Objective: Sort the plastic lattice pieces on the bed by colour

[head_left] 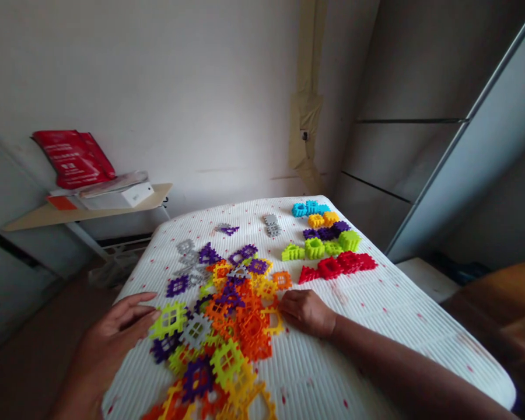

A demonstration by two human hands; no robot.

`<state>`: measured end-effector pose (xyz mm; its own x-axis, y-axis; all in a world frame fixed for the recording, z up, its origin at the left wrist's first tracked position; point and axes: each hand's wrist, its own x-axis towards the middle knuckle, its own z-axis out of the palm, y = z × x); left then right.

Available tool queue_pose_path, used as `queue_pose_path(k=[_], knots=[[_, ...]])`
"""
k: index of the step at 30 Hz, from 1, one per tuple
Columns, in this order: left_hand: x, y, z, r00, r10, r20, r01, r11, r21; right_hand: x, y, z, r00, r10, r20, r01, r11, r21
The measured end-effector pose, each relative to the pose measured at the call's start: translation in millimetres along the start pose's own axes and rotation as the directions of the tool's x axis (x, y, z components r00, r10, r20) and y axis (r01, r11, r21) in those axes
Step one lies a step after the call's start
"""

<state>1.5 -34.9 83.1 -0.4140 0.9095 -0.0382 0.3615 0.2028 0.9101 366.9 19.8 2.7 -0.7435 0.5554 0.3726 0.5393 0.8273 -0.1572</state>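
A heap of flat notched plastic building pieces (pixel 240 326) in orange, yellow, purple, lime and grey spreads over the near half of the table. My left hand (pixel 114 335) is at the heap's left edge, fingers stretched and apart. Its thumb tip is close to a lime window-shaped piece (pixel 170 319); whether they touch I cannot tell. At the heap's right side rests my right hand (pixel 308 312), fingers curled down beside a yellow square piece (pixel 273 321). Its fingertips are hidden, and so is anything in them.
Sorted rows stand on the table's (pixel 354 326) right: red pieces (pixel 339 265), lime pieces (pixel 317 248), purple pieces (pixel 326 232), yellow pieces (pixel 324 219) and blue pieces (pixel 310 208). Grey pieces (pixel 271 224) lie at the back. A side shelf (pixel 30 219) holds a red bag (pixel 74 157).
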Motion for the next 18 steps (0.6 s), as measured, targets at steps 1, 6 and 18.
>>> queue_pose_path(k=[1,6,18], knots=[[0,1,4,1.0,0.006,-0.024,-0.007,1.0,-0.023,0,0,0,1.0,0.004,0.001,-0.004,1.0,-0.001],[-6,1,35,0.992,0.118,-0.051,-0.121,0.991,-0.064,-1,1,2,1.0,-0.003,-0.001,0.003,1.0,0.01],[-34,4,105,0.601,0.687,0.409,-0.796,0.56,0.229,0,0,-3,0.999,0.024,-0.026,-0.02,0.988,0.155]])
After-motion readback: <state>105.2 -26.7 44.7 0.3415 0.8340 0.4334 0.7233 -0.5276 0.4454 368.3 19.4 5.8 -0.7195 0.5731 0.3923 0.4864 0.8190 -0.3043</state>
